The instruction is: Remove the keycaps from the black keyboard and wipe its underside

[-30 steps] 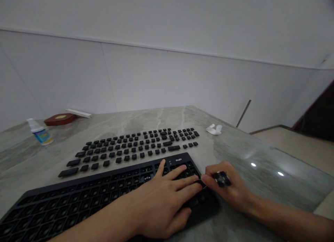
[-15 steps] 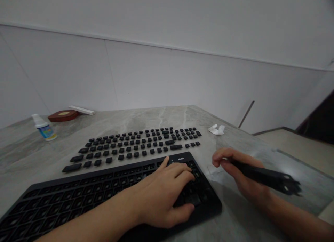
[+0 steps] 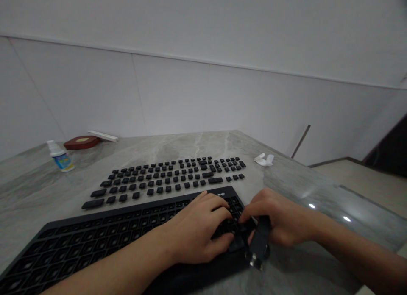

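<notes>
A black keyboard lies in front of me with most of its keycaps off, showing rows of bare sockets. My left hand rests on its right part, fingers spread over the frame and number-pad area. At the keyboard's right edge my right hand is closed around a slim black tool with metal at its near end; its exact kind is unclear. The right fingertips are at the number-pad sockets, and their contact is partly hidden. Beyond the keyboard, loose black keycaps are laid out in rows.
A white bottle with a blue label stands at the left. Behind it are a reddish-brown box and a white strip. A crumpled white tissue lies right of the keycaps, near the table edge. A wall rises behind the table.
My right hand has moved left onto the keyboard's right edge, and the black tool has swung to point toward me. My left hand stays on the keyboard, nearly unmoved.
</notes>
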The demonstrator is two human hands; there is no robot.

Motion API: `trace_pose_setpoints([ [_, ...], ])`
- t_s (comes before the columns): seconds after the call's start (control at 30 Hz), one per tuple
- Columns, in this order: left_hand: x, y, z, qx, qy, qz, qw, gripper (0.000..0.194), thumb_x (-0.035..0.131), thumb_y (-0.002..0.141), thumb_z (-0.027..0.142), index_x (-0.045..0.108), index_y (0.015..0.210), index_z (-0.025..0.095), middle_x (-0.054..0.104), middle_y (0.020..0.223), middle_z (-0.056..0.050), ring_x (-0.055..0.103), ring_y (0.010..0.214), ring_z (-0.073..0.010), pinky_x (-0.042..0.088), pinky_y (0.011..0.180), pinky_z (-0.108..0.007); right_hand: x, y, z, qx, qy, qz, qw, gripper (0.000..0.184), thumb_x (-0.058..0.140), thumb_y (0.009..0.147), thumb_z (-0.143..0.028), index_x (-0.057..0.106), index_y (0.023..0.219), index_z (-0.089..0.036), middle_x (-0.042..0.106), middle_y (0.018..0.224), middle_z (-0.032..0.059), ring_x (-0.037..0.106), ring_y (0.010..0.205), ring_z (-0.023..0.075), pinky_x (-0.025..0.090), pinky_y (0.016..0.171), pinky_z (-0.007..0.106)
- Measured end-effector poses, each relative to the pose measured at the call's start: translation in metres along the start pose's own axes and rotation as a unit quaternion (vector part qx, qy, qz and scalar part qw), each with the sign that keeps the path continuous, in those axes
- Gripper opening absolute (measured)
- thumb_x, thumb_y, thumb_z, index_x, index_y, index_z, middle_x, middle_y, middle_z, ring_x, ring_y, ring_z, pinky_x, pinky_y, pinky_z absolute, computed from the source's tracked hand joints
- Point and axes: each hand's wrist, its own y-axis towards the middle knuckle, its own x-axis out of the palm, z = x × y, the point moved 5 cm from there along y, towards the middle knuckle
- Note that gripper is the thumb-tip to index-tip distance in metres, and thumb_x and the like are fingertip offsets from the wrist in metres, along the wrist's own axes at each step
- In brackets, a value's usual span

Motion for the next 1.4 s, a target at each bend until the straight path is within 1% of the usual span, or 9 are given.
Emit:
trace_pose_setpoints([
  [0.2,0.000,-0.002,-0.011,-0.039,-0.043,0.042,0.997,0.026,0.069,0.086,0.017,0.063,0.111,0.015,0.066,0.111,-0.009,0.061,0.105,-0.0251,0.050,0.096,-0.039,-0.018,0.034,0.001,-0.014,0.025,-0.053,0.998,0.020,0.058,0.065,-0.006,0.073,0.074,-0.016,0.058,0.055,-0.0023,0.048,0.050,0.0098,0.034,0.051,0.021],
  [0.3,-0.005,-0.005,-0.024,-0.085,-0.083,0.123,0.985,0.033,0.067,0.088,0.011,0.058,0.119,0.019,0.070,0.108,-0.005,0.066,0.098,-0.0217,0.052,0.090,-0.035,-0.014,0.046,0.007,-0.024,0.139,0.037,0.989,0.010,0.060,0.077,-0.017,0.068,0.073,-0.014,0.054,0.057,-0.0027,0.044,0.051,0.0094,0.033,0.049,0.021],
  [0.5,-0.011,-0.006,-0.026,-0.038,-0.061,0.200,0.977,0.018,0.063,0.088,0.002,0.063,0.097,0.018,0.071,0.093,-0.001,0.067,0.086,-0.0175,0.052,0.080,-0.029,0.013,0.048,0.018,0.007,0.263,0.148,0.953,0.038,0.063,0.090,-0.043,0.056,0.064,-0.016,0.043,0.059,-0.0044,0.036,0.054,0.0091,0.031,0.050,0.022],
  [0.67,-0.014,-0.006,-0.029,-0.078,-0.069,0.200,0.974,0.016,0.064,0.085,0.004,0.063,0.093,0.018,0.066,0.082,0.001,0.063,0.074,-0.0145,0.048,0.069,-0.025,0.012,0.042,0.024,0.066,0.237,0.208,0.947,0.048,0.057,0.092,-0.055,0.057,0.063,-0.017,0.044,0.056,-0.0035,0.038,0.052,0.0099,0.032,0.048,0.024],
  [0.8,-0.017,-0.007,-0.029,-0.090,-0.063,0.217,0.970,0.014,0.060,0.085,0.006,0.062,0.093,0.018,0.065,0.081,0.001,0.062,0.074,-0.0143,0.047,0.070,-0.026,0.006,0.036,0.029,0.104,0.255,0.264,0.925,0.038,0.057,0.093,-0.052,0.066,0.082,-0.017,0.055,0.058,-0.0015,0.048,0.051,0.0120,0.038,0.048,0.025],
  [1.1,-0.016,-0.006,-0.027,-0.077,-0.023,0.244,0.966,0.009,0.057,0.084,0.009,0.055,0.084,0.018,0.060,0.078,0.001,0.058,0.069,-0.0147,0.044,0.064,-0.025,0.009,0.038,0.010,0.103,0.177,0.260,0.944,0.033,0.068,0.085,-0.043,0.066,0.065,-0.016,0.055,0.056,-0.0029,0.045,0.050,0.0103,0.033,0.047,0.024],
  [1.23,-0.014,-0.006,-0.022,-0.049,0.003,0.244,0.968,0.013,0.054,0.083,0.006,0.053,0.086,0.019,0.060,0.080,0.001,0.057,0.070,-0.0149,0.044,0.063,-0.025,0.009,0.040,-0.001,0.076,0.109,0.254,0.958,0.015,0.066,0.082,-0.027,0.070,0.071,-0.018,0.065,0.061,-0.0018,0.056,0.054,0.0118,0.040,0.052,0.023],
  [1.33,-0.013,-0.006,-0.022,-0.050,0.008,0.236,0.970,0.020,0.055,0.087,0.007,0.056,0.102,0.020,0.061,0.086,0.000,0.059,0.074,-0.0152,0.047,0.069,-0.027,-0.012,0.034,0.010,0.046,0.038,0.311,0.949,0.012,0.063,0.082,-0.027,0.073,0.083,-0.019,0.071,0.071,0.0010,0.064,0.064,0.0156,0.046,0.060,0.025],
  [1.4,-0.014,-0.008,-0.023,-0.061,0.006,0.231,0.971,0.026,0.055,0.089,0.009,0.056,0.111,0.021,0.062,0.089,0.000,0.059,0.076,-0.0152,0.049,0.072,-0.027,-0.039,0.018,0.033,0.069,-0.014,0.392,0.917,0.023,0.058,0.089,-0.035,0.073,0.083,-0.018,0.073,0.077,0.0042,0.067,0.069,0.0185,0.047,0.063,0.028],
])
